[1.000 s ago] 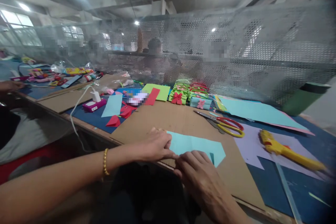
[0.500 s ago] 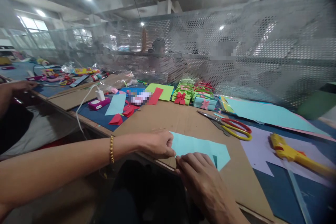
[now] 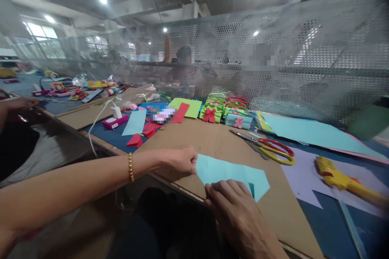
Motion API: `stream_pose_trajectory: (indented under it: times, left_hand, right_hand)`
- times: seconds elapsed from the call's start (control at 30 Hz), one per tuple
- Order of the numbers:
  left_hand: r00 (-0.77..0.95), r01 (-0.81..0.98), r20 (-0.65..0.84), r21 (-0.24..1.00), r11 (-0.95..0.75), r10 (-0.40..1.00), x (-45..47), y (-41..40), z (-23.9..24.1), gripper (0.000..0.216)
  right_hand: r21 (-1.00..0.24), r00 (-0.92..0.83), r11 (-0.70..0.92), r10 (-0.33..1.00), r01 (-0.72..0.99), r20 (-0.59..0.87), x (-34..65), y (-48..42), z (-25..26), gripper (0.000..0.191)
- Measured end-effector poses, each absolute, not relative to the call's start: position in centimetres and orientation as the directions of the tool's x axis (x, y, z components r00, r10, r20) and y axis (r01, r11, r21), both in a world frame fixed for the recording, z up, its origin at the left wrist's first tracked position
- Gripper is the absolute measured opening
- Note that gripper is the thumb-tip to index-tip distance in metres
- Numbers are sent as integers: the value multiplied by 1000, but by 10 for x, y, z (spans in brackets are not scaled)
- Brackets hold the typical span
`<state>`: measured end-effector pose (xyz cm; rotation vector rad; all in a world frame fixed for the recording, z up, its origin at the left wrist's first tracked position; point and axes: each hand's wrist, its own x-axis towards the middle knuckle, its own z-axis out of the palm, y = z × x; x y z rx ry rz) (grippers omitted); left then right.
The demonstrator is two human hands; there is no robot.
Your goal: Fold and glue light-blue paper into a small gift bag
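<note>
Where Cardboard [image 3: 188, 139] Spread, Blue Paper [image 3: 227, 166] Lay

While the cardboard stretched out ahead, the blue paper rested near its six o'clock edge. At the paper's six o'clock, the right hand [image 3: 238, 208] lay over it, fingers bent together; whether they gripped could not be told. At nine o'clock, the left hand [image 3: 184, 160] sat just beside it, fingers curled closed. Its wrist wore a bracelet [image 3: 131, 168].

Blue-topped table [image 3: 330, 226] under brown cardboard [image 3: 194, 137], lilac paper [image 3: 300, 186], red scraps [image 3: 134, 141].
</note>
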<state>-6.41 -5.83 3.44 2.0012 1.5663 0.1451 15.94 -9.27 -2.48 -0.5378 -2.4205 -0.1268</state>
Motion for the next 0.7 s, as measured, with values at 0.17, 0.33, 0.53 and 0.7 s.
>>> stream_pose_trajectory:
  times: [0.17, 0.33, 0.53, 0.7]
  left_hand:
    - [266, 849, -274, 521, -89, 924, -75, -46, 29, 10]
    - [227, 864, -265, 498, -69, 937, -87, -36, 29, 8]
    - [99, 903, -17, 421, -83, 995, -80, -54, 29, 16]
    - [248, 905, -18, 361, -225, 968, -43, -81, 30, 32]
  right_hand:
    - [-31, -710, 909, 345, 415, 614, 159, -91, -28, 21]
    - [-48, -703, 913, 345, 406, 622, 159, -90, -29, 18]
    - [-44, -711, 910, 352, 413, 608, 161, -91, -31, 16]
    - [17, -718, 905, 325, 424, 616, 159, -90, -30, 17]
